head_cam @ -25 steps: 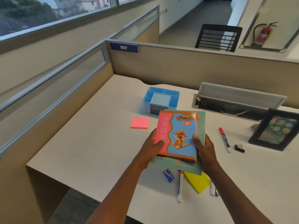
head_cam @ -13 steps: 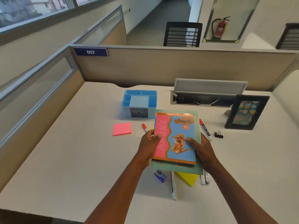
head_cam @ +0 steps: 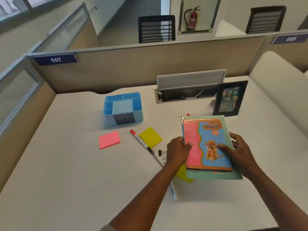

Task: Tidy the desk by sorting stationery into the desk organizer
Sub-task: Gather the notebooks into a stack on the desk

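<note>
Desk (head_cam: 66, 172): pale top, stationery scattered ahead and to the left of the hands.

Stack of notebooks (head_cam: 208, 144): held between both hands, just above the desk, right of centre. Long axis runs away from the person, top edge toward the photo frame (head_cam: 230, 99), slightly tilted. Green book underneath, pink-and-blue cover on top.

Left hand (head_cam: 177, 151): closed on the stack's left edge, thumb on the cover. Right hand (head_cam: 239, 150): closed on the right edge, fingers spread over the cover.

Blue desk organizer (head_cam: 123, 108): well ahead and left of the left hand, upright, compartments look empty.

Pink sticky notes (head_cam: 109, 140) and yellow sticky notes (head_cam: 150, 137): left of the left hand, flat. Red-capped marker (head_cam: 141, 141): lies between them, cap pointing toward the organizer, long axis diagonal. Binder clips (head_cam: 162, 154): just beside the left hand.

Judgement: step in hand is clearing the books aside. Keep edges squared with both grips, set the stack down flat clear of the small items, spine parallel to the desk edge. Books appear too large for the organizer.
</note>
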A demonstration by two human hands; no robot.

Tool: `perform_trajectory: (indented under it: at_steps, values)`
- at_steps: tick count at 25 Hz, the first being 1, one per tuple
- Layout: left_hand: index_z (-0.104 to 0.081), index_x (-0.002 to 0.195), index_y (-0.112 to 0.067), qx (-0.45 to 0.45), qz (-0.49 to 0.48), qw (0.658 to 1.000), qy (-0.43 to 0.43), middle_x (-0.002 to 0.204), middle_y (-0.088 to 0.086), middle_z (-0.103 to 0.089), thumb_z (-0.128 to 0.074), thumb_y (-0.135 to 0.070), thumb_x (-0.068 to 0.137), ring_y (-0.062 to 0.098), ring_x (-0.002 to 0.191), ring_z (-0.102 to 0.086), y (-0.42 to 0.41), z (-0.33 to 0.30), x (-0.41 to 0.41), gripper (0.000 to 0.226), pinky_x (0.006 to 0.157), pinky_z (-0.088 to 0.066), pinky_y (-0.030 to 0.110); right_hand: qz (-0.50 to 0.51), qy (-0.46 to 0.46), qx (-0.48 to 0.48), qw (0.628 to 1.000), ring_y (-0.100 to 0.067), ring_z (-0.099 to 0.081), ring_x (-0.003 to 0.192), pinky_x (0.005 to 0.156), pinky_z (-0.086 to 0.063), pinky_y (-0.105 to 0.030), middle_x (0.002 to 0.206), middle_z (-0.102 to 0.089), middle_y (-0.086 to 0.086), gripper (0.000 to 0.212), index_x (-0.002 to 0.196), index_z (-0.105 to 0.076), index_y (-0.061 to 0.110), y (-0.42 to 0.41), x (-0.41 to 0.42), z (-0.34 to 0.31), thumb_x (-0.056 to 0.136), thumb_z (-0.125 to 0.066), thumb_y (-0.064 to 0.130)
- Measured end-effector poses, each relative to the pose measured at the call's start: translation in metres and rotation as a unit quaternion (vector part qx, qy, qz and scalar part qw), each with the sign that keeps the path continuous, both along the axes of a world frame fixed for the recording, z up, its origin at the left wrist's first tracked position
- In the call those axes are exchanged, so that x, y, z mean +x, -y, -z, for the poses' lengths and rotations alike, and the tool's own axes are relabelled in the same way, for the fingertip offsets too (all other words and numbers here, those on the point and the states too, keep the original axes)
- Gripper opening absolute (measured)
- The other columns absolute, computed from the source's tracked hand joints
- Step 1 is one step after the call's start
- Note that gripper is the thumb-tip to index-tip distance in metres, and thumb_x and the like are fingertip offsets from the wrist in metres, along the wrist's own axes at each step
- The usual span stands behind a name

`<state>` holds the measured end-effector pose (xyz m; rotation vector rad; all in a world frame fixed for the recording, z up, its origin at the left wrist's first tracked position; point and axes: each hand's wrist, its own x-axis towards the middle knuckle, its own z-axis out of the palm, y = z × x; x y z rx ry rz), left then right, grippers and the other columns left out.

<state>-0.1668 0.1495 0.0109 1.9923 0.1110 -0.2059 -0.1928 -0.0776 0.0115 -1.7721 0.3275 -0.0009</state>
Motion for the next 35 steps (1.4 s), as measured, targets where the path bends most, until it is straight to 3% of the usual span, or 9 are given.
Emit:
perform_trajectory:
  at_steps: [5,11,14,19,21,26,29,32,35]
  values:
    - [-0.063,0.078,-0.002,-0.014,0.030,0.999,-0.040,0.067,0.014,-0.060,-0.064,-0.034,0.074,0.025,0.060,-0.053,0.063,0.019,-0.002,0.032,0.059,-0.047,0.037,0.016,-0.017,-0.072,0.997,-0.018,-0.067,0.099,0.075,-0.060,-0.042,0.108,-0.069,0.005,0.075,0.126,-0.056,0.029,0.067,-0.014,0.008,0.061,-0.080,0.056]
    - [-0.070,0.086,-0.011,-0.008,0.033,0.997,-0.065,0.081,0.003,-0.072,-0.067,-0.029,0.077,0.021,0.077,-0.067,0.133,0.031,0.000,0.020,0.070,-0.054,0.037,0.018,-0.026,-0.093,0.995,-0.017,-0.068,0.096,0.077,-0.059,-0.045,0.105,-0.070,0.009,0.058,0.119,-0.061,0.033,0.135,-0.014,0.029,0.066,-0.076,0.052]
    - [-0.070,0.091,-0.013,0.008,0.012,0.997,-0.078,0.086,0.001,-0.073,-0.070,-0.027,0.078,0.018,0.079,-0.068,0.166,0.038,0.004,0.018,0.072,-0.057,0.037,0.006,-0.033,-0.125,0.992,-0.014,-0.067,0.093,0.078,-0.058,-0.041,0.104,-0.068,0.012,0.059,0.119,-0.060,0.033,0.168,-0.004,0.036,0.067,-0.074,0.054]
    - [-0.068,0.085,-0.010,0.054,-0.011,0.996,-0.074,0.080,0.002,-0.070,-0.068,-0.025,0.080,0.020,0.076,-0.065,0.203,0.054,0.010,0.016,0.069,-0.052,0.033,-0.029,-0.028,-0.205,0.978,-0.003,-0.060,0.081,0.064,-0.043,-0.017,0.099,-0.064,0.008,0.057,0.122,-0.059,0.026,0.200,0.021,0.048,0.073,-0.075,0.050]
    - [-0.065,0.075,-0.007,0.074,-0.009,0.995,-0.073,0.070,0.002,-0.065,-0.068,-0.025,0.080,0.021,0.069,-0.060,0.213,0.060,0.011,0.019,0.063,-0.044,0.031,-0.039,-0.026,-0.224,0.973,-0.003,-0.059,0.080,0.064,-0.041,-0.016,0.098,-0.066,0.005,0.050,0.120,-0.061,0.023,0.209,0.028,0.060,0.077,-0.078,0.042]
    - [-0.060,0.067,-0.007,0.116,-0.013,0.990,-0.075,0.063,0.004,-0.060,-0.068,-0.030,0.079,0.023,0.062,-0.056,0.224,0.074,0.007,0.027,0.057,-0.040,0.032,-0.076,-0.036,-0.281,0.956,-0.018,-0.057,0.083,0.064,-0.039,-0.024,0.091,-0.059,0.001,0.050,0.106,-0.065,0.024,0.225,0.039,0.086,0.068,-0.069,0.057]
    - [-0.062,0.076,-0.009,0.159,-0.020,0.985,-0.065,0.078,0.006,-0.061,-0.063,-0.030,0.080,0.023,0.071,-0.059,0.231,0.080,0.007,0.022,0.062,-0.045,0.034,-0.090,-0.037,-0.316,0.944,-0.021,-0.055,0.083,0.061,-0.034,-0.019,0.087,-0.051,0.001,0.036,0.094,-0.064,0.022,0.232,0.043,0.098,0.073,-0.078,0.047]
    - [-0.060,0.101,-0.015,0.178,-0.014,0.982,-0.059,0.095,0.007,-0.053,-0.061,-0.027,0.085,0.022,0.086,-0.056,0.236,0.082,0.004,0.020,0.068,-0.040,0.030,-0.086,-0.039,-0.312,0.945,-0.020,-0.054,0.087,0.067,-0.038,-0.023,0.096,-0.050,-0.001,0.049,0.117,-0.060,0.021,0.236,0.044,0.103,0.076,-0.080,0.039]
    - [-0.053,0.124,-0.026,0.180,-0.001,0.982,-0.050,0.097,0.006,-0.054,-0.063,-0.027,0.082,0.021,0.092,-0.056,0.238,0.083,0.007,0.043,0.074,-0.046,0.032,-0.090,-0.031,-0.312,0.945,-0.017,-0.050,0.086,0.071,-0.038,-0.023,0.099,-0.048,-0.002,0.062,0.133,-0.054,0.018,0.239,0.042,0.108,0.078,-0.079,0.035]
